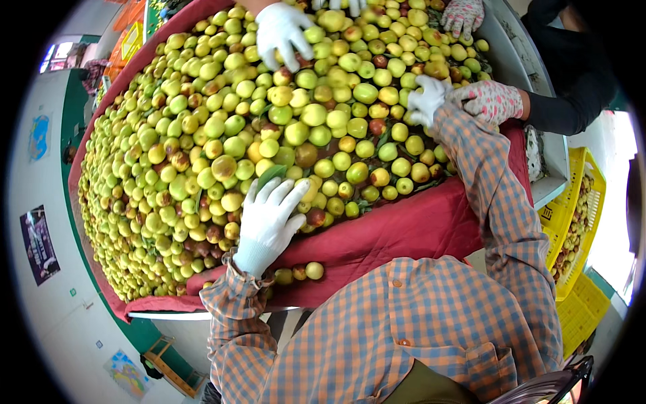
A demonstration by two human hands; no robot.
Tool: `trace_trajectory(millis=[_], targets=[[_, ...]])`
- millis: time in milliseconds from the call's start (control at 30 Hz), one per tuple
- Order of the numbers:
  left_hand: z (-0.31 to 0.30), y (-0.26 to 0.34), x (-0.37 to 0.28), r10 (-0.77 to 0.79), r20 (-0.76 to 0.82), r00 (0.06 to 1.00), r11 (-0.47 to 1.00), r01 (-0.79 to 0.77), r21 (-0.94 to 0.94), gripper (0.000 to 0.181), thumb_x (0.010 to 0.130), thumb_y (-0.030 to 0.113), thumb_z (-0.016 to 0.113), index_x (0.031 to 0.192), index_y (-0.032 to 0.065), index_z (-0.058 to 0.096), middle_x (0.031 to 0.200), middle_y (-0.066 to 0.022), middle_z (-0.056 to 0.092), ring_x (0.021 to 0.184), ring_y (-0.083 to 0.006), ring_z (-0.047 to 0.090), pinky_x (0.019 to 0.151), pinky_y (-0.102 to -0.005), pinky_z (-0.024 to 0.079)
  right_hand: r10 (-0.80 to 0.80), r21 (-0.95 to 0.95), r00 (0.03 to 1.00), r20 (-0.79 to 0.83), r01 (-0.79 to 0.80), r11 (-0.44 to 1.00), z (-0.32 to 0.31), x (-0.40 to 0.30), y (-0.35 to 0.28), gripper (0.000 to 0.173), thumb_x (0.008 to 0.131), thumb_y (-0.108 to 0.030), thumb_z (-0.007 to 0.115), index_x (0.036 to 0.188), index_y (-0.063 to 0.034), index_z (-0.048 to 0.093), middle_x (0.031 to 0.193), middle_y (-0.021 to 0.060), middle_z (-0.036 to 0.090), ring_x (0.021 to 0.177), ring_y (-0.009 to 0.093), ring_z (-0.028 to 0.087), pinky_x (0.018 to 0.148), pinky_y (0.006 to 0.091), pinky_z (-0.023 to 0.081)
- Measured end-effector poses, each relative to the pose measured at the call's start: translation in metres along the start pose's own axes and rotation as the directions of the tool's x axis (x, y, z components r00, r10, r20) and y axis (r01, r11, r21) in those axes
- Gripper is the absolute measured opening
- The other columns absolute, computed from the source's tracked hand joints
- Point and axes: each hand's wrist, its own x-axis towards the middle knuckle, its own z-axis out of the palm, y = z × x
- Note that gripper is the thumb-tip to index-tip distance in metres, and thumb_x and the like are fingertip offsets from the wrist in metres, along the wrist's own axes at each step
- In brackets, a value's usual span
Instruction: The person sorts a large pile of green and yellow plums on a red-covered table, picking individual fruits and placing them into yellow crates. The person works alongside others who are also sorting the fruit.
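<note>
A broad heap of yellow-green jujubes (pixel 313 115), some with red-brown patches, lies before me on a dark red cloth (pixel 383 237). My left hand (pixel 271 217), in a white knit glove, rests palm down on fruit at the near edge of the heap. Its fingers are spread beside a green leaf (pixel 271 175). Farther right, my right hand (pixel 428 99), also white-gloved, reaches over the fruit with bent, parted fingers. What lies under its palm is hidden. A co-worker's flower-patterned glove (pixel 487 101) is close beside my right wrist.
Another person's white-gloved hand (pixel 283 35) is on the fruit at the far side, and a second patterned glove (pixel 463 17) at the upper right. A metal chute (pixel 520 55) borders the heap on the right. Yellow crates (pixel 580 212), one holding fruit, stand at right.
</note>
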Motion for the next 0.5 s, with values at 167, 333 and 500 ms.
trace_trajectory(millis=[167,333,500], targets=[[0.005,0.006,-0.017,-0.033,0.051,0.998,0.999,0.032,0.024,0.066,0.079,0.026,0.076,0.142,0.0206,0.055,0.130,-0.0056,0.060,0.126,-0.0305,0.052,0.113,-0.0563,0.030,0.213,-0.140,0.969,0.122,-0.196,0.971,-0.037,0.009,-0.010,0.033,0.086,-0.032,0.068,0.116,-0.0198,0.065,0.156,0.0074,0.036,0.146,0.032,0.029,0.111,0.0532,0.035],[0.011,0.011,-0.027,-0.095,0.025,0.995,0.995,0.094,0.022,0.062,0.081,0.030,0.075,0.140,0.0271,0.057,0.131,-0.0044,0.060,0.128,-0.0307,0.051,0.106,-0.0527,0.034,-0.136,0.104,0.968,0.211,0.116,0.988,-0.082,-0.014,-0.109,0.036,0.089,-0.035,0.064,0.120,-0.0172,0.063,0.129,0.0086,0.058,0.120,0.029,0.056,0.100,0.0451,0.046],[0.010,0.013,-0.022,-0.079,0.057,0.995,0.997,0.078,0.023,0.057,0.083,0.031,0.073,0.137,0.0275,0.059,0.133,-0.0025,0.060,0.130,-0.0319,0.049,0.103,-0.0519,0.035,-0.423,0.140,0.906,0.022,0.416,0.898,-0.083,-0.003,-0.190,0.034,0.090,-0.034,0.064,0.119,-0.0159,0.061,0.122,0.0094,0.061,0.120,0.029,0.056,0.103,0.0455,0.043]])
